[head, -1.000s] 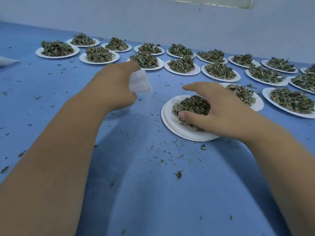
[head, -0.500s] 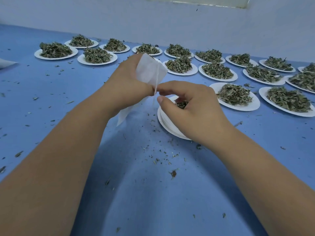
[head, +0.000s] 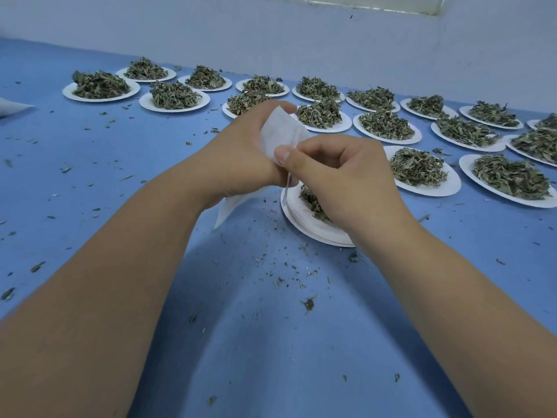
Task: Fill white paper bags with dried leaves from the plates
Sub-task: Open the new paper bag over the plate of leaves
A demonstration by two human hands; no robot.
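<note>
Bag [head: 278, 135], white paper, held up above the counter [head: 271, 342], between both hands, just left of the nearest plate.

Left grip [head: 241, 155]: fingers closed round the bag's middle. Top of the bag sticks out above the fist, a lower corner pokes out below the wrist.

Right grip [head: 340, 182]: fingers curled, thumb pressed on the bag's near edge, pinching it. Touching the left grip. A thin string [head: 288, 181] hangs down from the pinch.

Nearest plate [head: 301, 227]: looks like the top of a stack of white plates, directly under the right grip. Small heap of leaves [head: 312, 200] on it, mostly hidden by the hand.

Behind: two rough rows of plates [head: 446, 188] across the counter, left to right, each heaped with dried leaves.

Leaf scraps [head: 307, 304] scattered over the blue counter, thickest in front of the nearest plate.

Pale wall [head: 271, 34] runs along the far edge.
</note>
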